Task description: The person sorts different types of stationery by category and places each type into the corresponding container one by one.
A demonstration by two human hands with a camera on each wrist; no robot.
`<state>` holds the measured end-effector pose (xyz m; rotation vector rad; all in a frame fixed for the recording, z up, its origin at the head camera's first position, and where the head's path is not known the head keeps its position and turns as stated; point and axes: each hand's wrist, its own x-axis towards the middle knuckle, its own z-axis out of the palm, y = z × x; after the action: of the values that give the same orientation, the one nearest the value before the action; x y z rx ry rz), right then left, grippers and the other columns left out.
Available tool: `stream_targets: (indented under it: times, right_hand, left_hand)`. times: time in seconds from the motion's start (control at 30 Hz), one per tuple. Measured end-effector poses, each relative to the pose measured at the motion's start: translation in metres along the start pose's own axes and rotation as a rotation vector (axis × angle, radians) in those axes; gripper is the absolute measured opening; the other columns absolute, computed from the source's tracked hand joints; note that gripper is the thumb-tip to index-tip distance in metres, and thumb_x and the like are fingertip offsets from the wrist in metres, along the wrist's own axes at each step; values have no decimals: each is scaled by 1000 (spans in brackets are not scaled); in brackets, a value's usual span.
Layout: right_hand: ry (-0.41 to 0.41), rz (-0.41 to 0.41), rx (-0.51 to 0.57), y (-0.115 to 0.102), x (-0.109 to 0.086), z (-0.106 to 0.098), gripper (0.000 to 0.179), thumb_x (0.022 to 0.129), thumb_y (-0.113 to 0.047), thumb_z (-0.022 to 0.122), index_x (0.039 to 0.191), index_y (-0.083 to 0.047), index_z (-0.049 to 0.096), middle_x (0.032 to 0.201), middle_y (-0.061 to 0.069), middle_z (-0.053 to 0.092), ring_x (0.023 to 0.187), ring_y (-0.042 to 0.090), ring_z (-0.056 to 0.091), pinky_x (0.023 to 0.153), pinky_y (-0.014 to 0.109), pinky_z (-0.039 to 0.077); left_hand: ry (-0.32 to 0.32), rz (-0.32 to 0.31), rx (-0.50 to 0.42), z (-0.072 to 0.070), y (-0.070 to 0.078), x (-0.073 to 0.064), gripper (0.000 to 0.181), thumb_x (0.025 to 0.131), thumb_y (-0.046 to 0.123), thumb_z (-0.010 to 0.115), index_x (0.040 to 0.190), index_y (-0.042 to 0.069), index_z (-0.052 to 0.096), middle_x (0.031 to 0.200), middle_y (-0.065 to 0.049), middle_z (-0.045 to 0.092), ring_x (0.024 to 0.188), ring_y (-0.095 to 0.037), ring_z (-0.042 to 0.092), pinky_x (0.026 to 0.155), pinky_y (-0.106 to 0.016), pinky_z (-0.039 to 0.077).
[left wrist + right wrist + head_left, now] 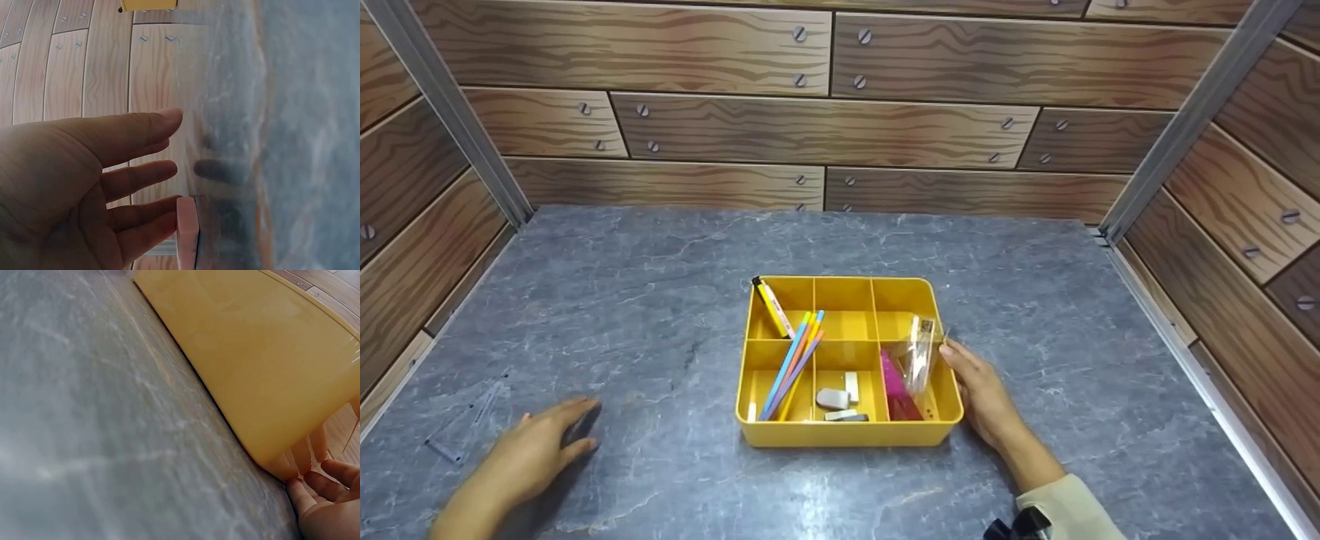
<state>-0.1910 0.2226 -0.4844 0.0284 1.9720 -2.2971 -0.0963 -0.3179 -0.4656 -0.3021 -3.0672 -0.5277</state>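
A yellow six-compartment organizer box [840, 433] stands on the table. My right hand [988, 397] is at its right side; the right wrist view shows those fingertips [301, 492] against the lower corner of the wall. At the left, my left hand [529, 454] hovers low over the table with loosely bent fingers. A pink block [187, 233], like an eraser, stands by its lower fingers in the left wrist view. Pens and colored sticks [795, 367] fill the box's left compartments. White and grey erasers [833, 398] lie front middle; a magenta piece [895, 382] and clear plastic [920, 356] are at the right.
Thin clear pieces with dark ends [444, 450] lie on the grey marbled table [660, 300] beyond my left wrist. Wood-patterned walls [840, 127] close off the back and both sides, with metal posts [1185, 112] at the corners.
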Motion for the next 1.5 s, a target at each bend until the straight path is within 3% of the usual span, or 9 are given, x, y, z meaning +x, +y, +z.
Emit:
stream_targets:
  times: [0.17, 0.33, 0.5, 0.67, 0.93, 1.1, 1.3, 1.5]
  right_hand:
    - [-3, -1, -1, 0, 0, 1, 54, 101, -20, 51, 146, 6, 37, 143, 26, 45, 123, 29, 53, 99, 35, 48]
    - [-8, -5, -7, 0, 1, 1, 54, 102, -20, 50, 147, 6, 37, 144, 26, 44, 124, 29, 52, 100, 34, 47]
    - [-5, -4, -11, 1, 0, -1, 55, 101, -22, 50, 147, 6, 37, 143, 27, 45, 123, 30, 53, 99, 35, 48]
    - [-12, -2, -3, 1, 0, -1, 55, 101, -23, 50, 147, 5, 38, 140, 26, 49, 118, 28, 57, 97, 35, 49]
    - [-12, -12, 1, 1, 0, 1, 54, 102, -22, 50, 146, 6, 38, 141, 26, 48, 118, 26, 56, 97, 34, 49]
    - [-10, -10, 8, 0, 0, 1, 52, 102, -20, 49, 146, 5, 38, 142, 25, 46, 121, 27, 54, 99, 34, 48]
    - [-4, -1, 8, 0, 0, 1, 52, 102, -20, 50, 146, 5, 38, 142, 26, 47, 121, 27, 54, 99, 34, 48]
    - [1, -4, 2, 0, 0, 1, 53, 102, -20, 49, 146, 6, 38, 140, 27, 48, 119, 27, 56, 98, 34, 49]
  left_hand:
    - [-53, -28, -5, -2, -8, -6, 47, 85, 16, 74, 124, -7, 61, 126, -32, 56, 118, -52, 50, 101, -70, 28]
    - [-69, -74, 22, -6, -17, -13, 44, 84, 13, 75, 122, -6, 62, 125, -32, 56, 117, -58, 47, 93, -70, 38]
    - [6, -60, 37, -7, -20, -17, 32, 81, 4, 76, 111, -3, 68, 115, -30, 62, 111, -54, 54, 88, -67, 44]
    - [94, -18, 46, -6, -19, -18, 18, 82, 3, 75, 99, 0, 72, 100, -19, 67, 98, -45, 62, 83, -60, 49]
    - [64, -49, 41, -7, -10, -14, 19, 84, 8, 75, 102, 1, 71, 97, -14, 67, 95, -40, 63, 79, -61, 49]
    - [107, -47, 28, -7, -2, -9, 23, 85, 10, 75, 104, -1, 69, 101, -20, 66, 98, -44, 62, 80, -63, 48]
    - [167, 2, 5, -5, 8, -3, 23, 84, 9, 76, 103, -2, 69, 99, -18, 66, 96, -42, 63, 82, -60, 50]
    - [311, 97, -11, -5, 28, 5, 24, 80, 8, 79, 101, 1, 70, 96, -13, 68, 90, -38, 66, 78, -57, 53]
